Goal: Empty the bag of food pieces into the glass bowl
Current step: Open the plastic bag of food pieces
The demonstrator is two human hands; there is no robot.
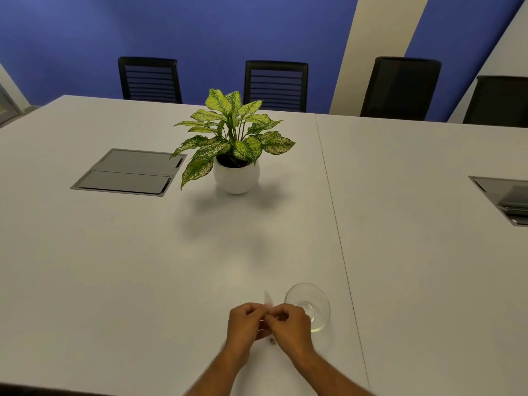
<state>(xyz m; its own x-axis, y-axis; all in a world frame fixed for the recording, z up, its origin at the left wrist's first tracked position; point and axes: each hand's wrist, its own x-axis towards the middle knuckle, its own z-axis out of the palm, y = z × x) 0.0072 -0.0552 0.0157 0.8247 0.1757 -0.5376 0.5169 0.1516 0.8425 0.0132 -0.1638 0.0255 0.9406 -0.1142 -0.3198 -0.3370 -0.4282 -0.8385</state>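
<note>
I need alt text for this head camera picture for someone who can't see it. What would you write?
Two hands, left hand and right hand, pinch a small clear bag together above a white table, just left of an empty glass bowl. Farther back stand a potted plant and black chairs.

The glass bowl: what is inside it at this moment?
The glass bowl looks empty; only the white table shows through it. Its near-left edge is covered by the right hand, so that part cannot be checked.

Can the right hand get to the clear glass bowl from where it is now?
Probably yes: the right hand sits just beside the clear glass bowl with nothing between them, though both hands are pinching the small clear bag.
</note>
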